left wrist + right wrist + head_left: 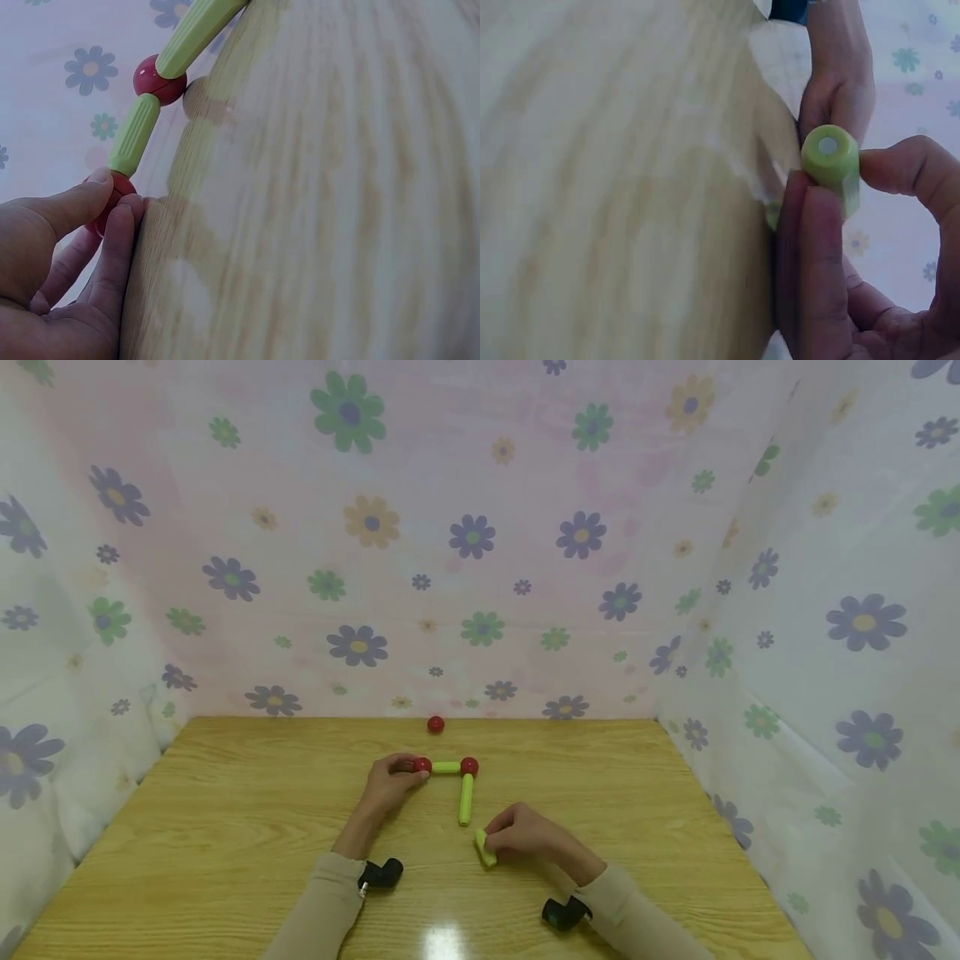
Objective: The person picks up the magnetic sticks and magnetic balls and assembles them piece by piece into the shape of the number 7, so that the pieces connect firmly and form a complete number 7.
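My left hand (390,783) pinches a red ball (423,766) between thumb and fingers. From that ball a short yellow-green rod (446,767) runs right to a second red ball (469,767). Another yellow-green rod (466,800) extends from the second ball toward me along the table. My right hand (525,832) pinches a separate yellow-green rod (486,848) near the free end of that one, apart from it. In the right wrist view the held rod (830,161) shows a round grey spot in its end face. The left wrist view shows the ribbed short rod (135,133) joined to both balls.
A loose red ball (436,724) lies at the table's far edge, in front of the flowered cloth backdrop (420,610). Flowered cloth also hangs at both sides of the wooden table (247,827). Small black cameras (566,913) sit on both wrists.
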